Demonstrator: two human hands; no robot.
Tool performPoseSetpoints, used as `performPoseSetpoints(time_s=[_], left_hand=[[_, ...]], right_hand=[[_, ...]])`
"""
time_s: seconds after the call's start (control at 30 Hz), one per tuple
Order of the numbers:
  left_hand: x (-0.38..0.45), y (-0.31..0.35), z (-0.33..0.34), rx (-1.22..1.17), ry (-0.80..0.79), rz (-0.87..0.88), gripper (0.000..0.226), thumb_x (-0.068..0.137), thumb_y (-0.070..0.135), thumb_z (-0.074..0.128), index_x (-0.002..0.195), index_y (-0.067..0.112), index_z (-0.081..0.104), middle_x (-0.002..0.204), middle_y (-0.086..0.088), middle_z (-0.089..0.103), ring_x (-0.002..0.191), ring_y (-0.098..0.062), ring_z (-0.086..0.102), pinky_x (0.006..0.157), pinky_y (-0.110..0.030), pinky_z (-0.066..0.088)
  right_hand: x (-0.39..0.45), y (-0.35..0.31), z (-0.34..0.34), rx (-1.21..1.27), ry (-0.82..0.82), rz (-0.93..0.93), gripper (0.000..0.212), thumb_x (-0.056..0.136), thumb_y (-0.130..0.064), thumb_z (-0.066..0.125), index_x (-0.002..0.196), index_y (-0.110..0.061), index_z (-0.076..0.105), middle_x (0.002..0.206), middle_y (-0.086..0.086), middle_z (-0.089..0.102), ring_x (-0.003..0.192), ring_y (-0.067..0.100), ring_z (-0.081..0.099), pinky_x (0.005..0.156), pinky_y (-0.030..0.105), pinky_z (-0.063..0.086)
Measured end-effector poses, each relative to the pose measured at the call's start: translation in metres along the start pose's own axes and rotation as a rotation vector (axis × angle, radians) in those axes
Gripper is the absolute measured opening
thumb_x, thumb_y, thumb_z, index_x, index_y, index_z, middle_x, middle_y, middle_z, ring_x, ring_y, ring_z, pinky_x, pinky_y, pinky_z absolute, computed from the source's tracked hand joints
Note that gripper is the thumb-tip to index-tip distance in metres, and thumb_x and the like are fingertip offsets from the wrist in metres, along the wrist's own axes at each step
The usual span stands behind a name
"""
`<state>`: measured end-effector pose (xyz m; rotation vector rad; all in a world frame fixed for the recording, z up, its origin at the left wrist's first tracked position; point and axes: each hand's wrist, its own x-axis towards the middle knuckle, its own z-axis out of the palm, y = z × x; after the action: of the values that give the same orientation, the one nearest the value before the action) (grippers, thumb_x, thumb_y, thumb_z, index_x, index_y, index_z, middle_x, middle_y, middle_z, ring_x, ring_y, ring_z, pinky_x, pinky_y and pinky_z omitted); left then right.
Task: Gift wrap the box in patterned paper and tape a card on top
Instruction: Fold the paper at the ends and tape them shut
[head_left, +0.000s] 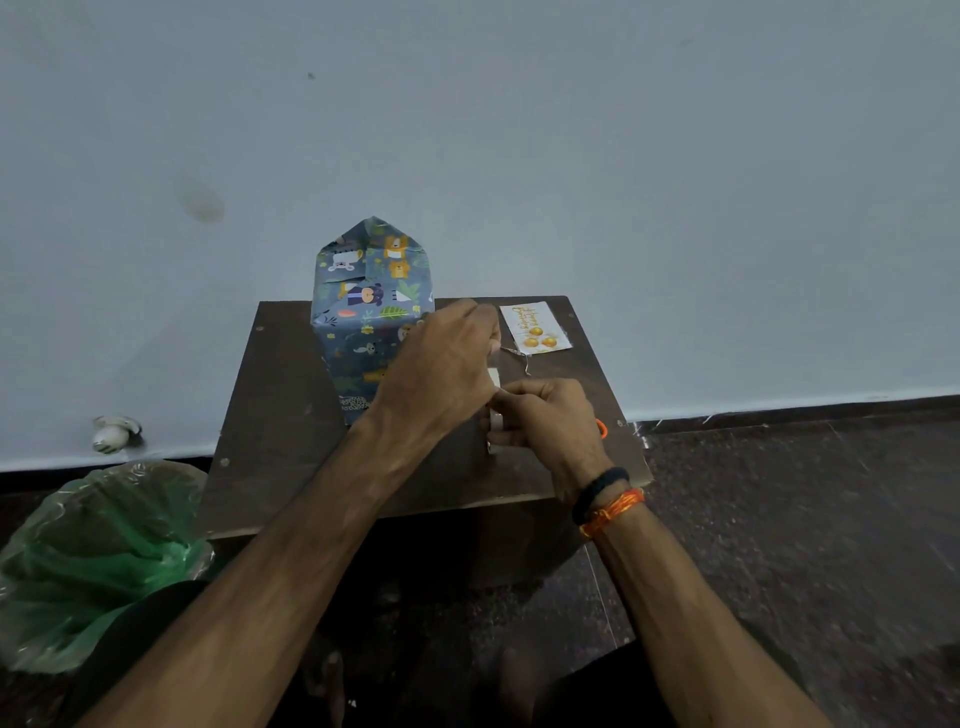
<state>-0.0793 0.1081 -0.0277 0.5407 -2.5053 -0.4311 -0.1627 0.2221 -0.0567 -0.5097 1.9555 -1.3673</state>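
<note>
A box (363, 322) wrapped in blue paper printed with cartoon animals stands upright on a small dark brown table (291, 395), toward the far edge, at about 11 o'clock from the table's middle. Its top flaps are folded up into a peak against a pale blue wall (519, 130). The far edge of the table meets this wall.

At 2 o'clock from the table's middle, near the far right corner, a white card (535, 327) with gold lettering and gold balls lies flat, well apart from the box.

Between box and card, both hands meet over the table. The left hand (447, 369) crosses in front of the box's lower right side, fingers curled and pinching what looks like a strip of clear tape. The right hand (545, 415) sits just beside it at 5 o'clock, fingers curled around a roll of tape (495, 422), mostly hidden. Black and orange bands (608, 501) circle the right wrist.

The table's left half is bare wood. At 8 o'clock, off the table's left edge, a green plastic bag (98, 561) sits on the dark floor (805, 519).
</note>
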Motion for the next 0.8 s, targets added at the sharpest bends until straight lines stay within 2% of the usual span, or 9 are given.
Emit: performPoseSetpoints(time_s=[0.1,0.17,0.23,0.33,0.43,0.53,0.6,0.7,0.8], left_hand=[[0.003,0.0,-0.005,-0.038,-0.028,-0.022,0.004,0.09,0.003,0.064,0.09,0.006,0.062,0.091,-0.005,0.062,0.083,-0.017,0.053,0.063,-0.02,0.031],[0.005,-0.001,-0.008,-0.083,-0.087,-0.019,0.005,0.09,0.001,0.062,0.092,0.004,0.063,0.094,-0.005,0.063,0.083,-0.015,0.054,0.063,-0.019,0.039],[0.004,-0.002,-0.012,-0.131,-0.146,0.012,0.013,0.085,-0.002,0.06,0.095,0.005,0.063,0.099,-0.005,0.063,0.076,-0.01,0.053,0.066,-0.016,0.042],[0.002,-0.004,-0.014,-0.157,-0.254,0.036,0.025,0.08,0.004,0.067,0.102,0.013,0.058,0.108,0.0,0.06,0.069,-0.004,0.051,0.058,-0.012,0.036],[-0.001,-0.003,-0.013,-0.177,-0.35,0.032,0.037,0.08,0.012,0.074,0.11,0.015,0.051,0.113,0.002,0.056,0.072,-0.007,0.056,0.057,-0.019,0.044],[-0.002,-0.004,-0.013,-0.175,-0.35,0.029,0.042,0.081,0.011,0.075,0.111,0.016,0.047,0.112,0.004,0.054,0.07,0.001,0.053,0.055,-0.013,0.039],[-0.002,-0.005,-0.012,-0.184,-0.33,0.024,0.038,0.084,0.012,0.074,0.108,0.017,0.045,0.109,0.005,0.055,0.068,0.003,0.051,0.054,-0.011,0.036],[-0.001,-0.007,-0.01,-0.196,-0.297,-0.003,0.033,0.09,0.016,0.072,0.106,0.018,0.044,0.106,0.005,0.057,0.067,0.001,0.05,0.056,-0.012,0.033],[-0.001,-0.01,-0.008,-0.184,-0.31,0.01,0.043,0.087,0.018,0.077,0.111,0.017,0.042,0.109,0.003,0.059,0.068,0.002,0.052,0.057,-0.015,0.037]], right_hand=[[0.002,0.001,0.001,0.032,0.01,0.007,0.016,0.095,-0.023,0.07,0.092,-0.01,0.079,0.084,0.007,0.078,0.078,0.016,0.075,0.08,0.039,0.064],[0.002,0.001,0.001,0.061,0.007,0.013,0.018,0.095,-0.023,0.07,0.092,-0.008,0.079,0.086,0.011,0.078,0.08,0.018,0.076,0.08,0.038,0.064],[0.002,0.001,0.001,0.098,0.0,0.044,0.018,0.096,-0.02,0.069,0.091,-0.007,0.079,0.088,0.013,0.077,0.081,0.021,0.076,0.08,0.037,0.064],[0.002,-0.001,-0.002,0.165,-0.017,0.094,0.016,0.096,-0.013,0.067,0.088,-0.005,0.078,0.088,0.011,0.077,0.076,0.019,0.075,0.077,0.035,0.063],[-0.001,-0.007,-0.005,0.23,-0.03,0.145,0.012,0.097,-0.004,0.061,0.096,0.002,0.072,0.088,0.013,0.075,0.073,0.02,0.075,0.077,0.037,0.064],[-0.006,-0.013,-0.006,0.323,-0.025,0.179,0.015,0.095,0.005,0.054,0.105,0.008,0.064,0.093,0.019,0.07,0.067,0.022,0.074,0.075,0.036,0.064],[-0.008,-0.013,-0.007,0.347,-0.06,0.172,0.019,0.094,0.006,0.053,0.11,0.011,0.063,0.103,0.024,0.069,0.077,0.026,0.075,0.077,0.036,0.064],[-0.009,-0.012,-0.008,0.381,-0.072,0.152,0.018,0.092,0.005,0.058,0.106,0.011,0.067,0.113,0.028,0.069,0.101,0.036,0.073,0.08,0.036,0.064],[-0.008,-0.01,-0.01,0.397,-0.087,0.148,0.02,0.093,0.005,0.057,0.107,0.013,0.069,0.11,0.028,0.071,0.101,0.035,0.074,0.081,0.035,0.063]])
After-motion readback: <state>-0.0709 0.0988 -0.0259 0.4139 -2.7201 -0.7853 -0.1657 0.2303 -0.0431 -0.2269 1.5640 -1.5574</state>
